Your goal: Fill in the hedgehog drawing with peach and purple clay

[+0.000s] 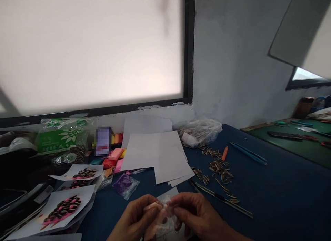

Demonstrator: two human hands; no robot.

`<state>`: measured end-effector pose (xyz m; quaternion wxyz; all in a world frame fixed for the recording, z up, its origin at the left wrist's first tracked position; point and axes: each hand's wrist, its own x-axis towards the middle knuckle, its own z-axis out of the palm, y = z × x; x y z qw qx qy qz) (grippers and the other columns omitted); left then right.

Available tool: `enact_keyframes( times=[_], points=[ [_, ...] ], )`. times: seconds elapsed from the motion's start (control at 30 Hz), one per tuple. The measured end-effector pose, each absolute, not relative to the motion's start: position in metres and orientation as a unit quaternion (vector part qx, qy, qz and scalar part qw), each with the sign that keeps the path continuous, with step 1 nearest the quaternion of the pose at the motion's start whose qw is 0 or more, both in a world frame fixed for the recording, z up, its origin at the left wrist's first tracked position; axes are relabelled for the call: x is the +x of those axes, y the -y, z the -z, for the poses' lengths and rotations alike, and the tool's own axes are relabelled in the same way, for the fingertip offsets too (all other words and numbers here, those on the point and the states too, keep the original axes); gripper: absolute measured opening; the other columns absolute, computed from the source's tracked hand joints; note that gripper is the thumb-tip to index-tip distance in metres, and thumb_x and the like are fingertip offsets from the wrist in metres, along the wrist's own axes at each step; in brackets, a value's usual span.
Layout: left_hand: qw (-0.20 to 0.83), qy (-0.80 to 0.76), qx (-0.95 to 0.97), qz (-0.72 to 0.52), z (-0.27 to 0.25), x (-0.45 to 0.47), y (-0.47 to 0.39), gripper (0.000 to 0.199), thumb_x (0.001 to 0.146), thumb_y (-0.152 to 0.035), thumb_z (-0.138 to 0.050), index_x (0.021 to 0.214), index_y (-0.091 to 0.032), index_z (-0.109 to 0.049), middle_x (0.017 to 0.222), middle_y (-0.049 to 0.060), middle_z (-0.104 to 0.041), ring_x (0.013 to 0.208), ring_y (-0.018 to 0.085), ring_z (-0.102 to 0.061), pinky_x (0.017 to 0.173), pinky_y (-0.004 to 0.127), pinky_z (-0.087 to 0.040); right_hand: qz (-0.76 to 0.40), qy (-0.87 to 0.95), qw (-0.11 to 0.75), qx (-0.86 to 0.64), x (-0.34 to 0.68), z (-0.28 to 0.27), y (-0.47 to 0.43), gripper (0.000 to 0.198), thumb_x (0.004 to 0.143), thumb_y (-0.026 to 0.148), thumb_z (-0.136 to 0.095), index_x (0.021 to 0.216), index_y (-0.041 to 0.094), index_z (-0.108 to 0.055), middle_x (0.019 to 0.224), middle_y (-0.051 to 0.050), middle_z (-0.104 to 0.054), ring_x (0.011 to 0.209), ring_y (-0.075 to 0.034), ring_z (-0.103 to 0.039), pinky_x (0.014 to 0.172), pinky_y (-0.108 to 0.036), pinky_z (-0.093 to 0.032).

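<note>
My left hand [138,217] and my right hand [198,211] are close together at the lower middle of the head view. Between them is a small crinkled clear plastic bag [168,218], pinched by the fingertips of both. Something peach-coloured shows at the bag's left side, partly hidden by my left fingers. Beneath my hands lies a white paper [172,192], mostly covered. A purple clay packet [125,185] in clear wrapping rests up and left of my left hand. Beyond my right hand lie a dark pen-like stick [216,194] and scattered striped sunflower seeds [221,170].
White sheets [157,154] are stacked at the back middle, beside coloured packets [113,160]. Cards with seed pictures [64,210] overlap at left, near a green seed bag [63,137]. Blue tweezers [248,153], an orange crayon-like stick [224,153] and a clear bag [201,130] lie right.
</note>
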<state>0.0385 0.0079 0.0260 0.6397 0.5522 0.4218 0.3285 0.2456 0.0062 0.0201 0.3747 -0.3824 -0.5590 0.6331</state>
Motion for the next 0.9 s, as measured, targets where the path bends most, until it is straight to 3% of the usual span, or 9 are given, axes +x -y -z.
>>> enact_keyframes(
  times=[0.13,0.3,0.43,0.57,0.73,0.9],
  points=[
    [0.653,-0.415,0.546,-0.322,-0.025,0.041,-0.007,0.049,0.074,-0.062,-0.077,0.088,-0.017,-0.062,0.057,-0.004,-0.056,0.045,0.008,-0.049,0.041,0.016,-0.032,-0.641,0.546,0.373,-0.389,0.246,-0.026,-0.005,0.033,0.08,0.047,-0.071,0.089,0.015,-0.07,0.07,0.001,-0.062,0.057,-0.01,-0.056,0.05,-0.018,-0.044],
    [0.659,-0.427,0.533,-0.314,-0.027,0.046,-0.003,0.045,0.072,-0.057,-0.08,0.082,-0.017,-0.061,0.061,-0.004,-0.058,0.044,0.006,-0.045,0.043,0.017,-0.033,-0.629,0.566,0.368,-0.387,0.244,-0.037,-0.002,0.017,0.076,0.03,-0.074,0.085,0.016,-0.077,0.077,-0.003,-0.069,0.067,-0.014,-0.06,0.06,-0.022,-0.045],
    [0.675,-0.407,0.527,-0.317,-0.028,0.05,0.0,0.043,0.072,-0.056,-0.08,0.076,-0.018,-0.06,0.052,-0.007,-0.051,0.04,0.006,-0.041,0.042,0.017,-0.033,-0.562,0.625,0.36,-0.406,0.244,-0.038,-0.001,0.009,0.074,0.025,-0.074,0.079,0.018,-0.077,0.081,-0.003,-0.07,0.072,-0.016,-0.062,0.062,-0.023,-0.045],
    [0.675,-0.401,0.529,-0.321,-0.027,0.05,0.0,0.046,0.072,-0.06,-0.078,0.078,-0.017,-0.062,0.054,-0.005,-0.056,0.04,0.007,-0.045,0.041,0.018,-0.032,-0.475,0.685,0.385,-0.395,0.245,-0.032,0.0,0.004,0.075,0.021,-0.069,0.074,0.017,-0.07,0.081,-0.003,-0.067,0.071,-0.016,-0.062,0.058,-0.022,-0.043],
    [0.658,-0.424,0.537,-0.314,-0.03,0.05,0.0,0.049,0.072,-0.064,-0.075,0.077,-0.017,-0.062,0.054,-0.004,-0.057,0.04,0.009,-0.048,0.039,0.018,-0.029,-0.431,0.727,0.374,-0.383,0.245,-0.032,0.0,0.004,0.076,0.017,-0.062,0.073,0.018,-0.06,0.081,-0.003,-0.062,0.069,-0.014,-0.058,0.054,-0.021,-0.043],
    [0.66,-0.427,0.535,-0.31,-0.029,0.048,-0.002,0.051,0.077,-0.067,-0.07,0.08,-0.016,-0.063,0.054,-0.003,-0.057,0.044,0.01,-0.05,0.042,0.018,-0.031,-0.461,0.715,0.357,-0.387,0.248,-0.033,-0.001,0.006,0.077,0.017,-0.065,0.071,0.017,-0.067,0.089,-0.004,-0.063,0.074,-0.014,-0.06,0.057,-0.02,-0.044]
  ],
)
